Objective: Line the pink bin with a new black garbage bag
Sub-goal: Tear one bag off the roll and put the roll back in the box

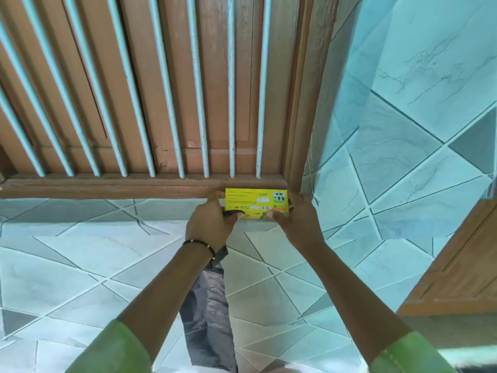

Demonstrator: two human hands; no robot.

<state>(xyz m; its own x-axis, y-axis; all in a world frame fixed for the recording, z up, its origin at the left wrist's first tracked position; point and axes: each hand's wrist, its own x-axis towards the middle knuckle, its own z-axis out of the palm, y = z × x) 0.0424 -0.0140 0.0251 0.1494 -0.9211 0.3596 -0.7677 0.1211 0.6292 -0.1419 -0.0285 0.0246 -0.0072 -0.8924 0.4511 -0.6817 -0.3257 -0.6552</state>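
A flat yellow box of garbage bags [255,201] is held out in front of me at the foot of a barred wooden window. My left hand [211,224] grips its left end, and a dark bit of bag shows at those fingers. My right hand [297,219] pinches its right end, thumb on the lower edge. A grey-black garbage bag [208,305] hangs down below my left wrist, between my forearms. The pink bin is not in view.
A wooden window frame with pale blue bars [199,90] fills the wall ahead. Pale blue tiles [416,117] cover the wall on the right and below the sill. A wooden door or panel [462,265] juts in at the right edge.
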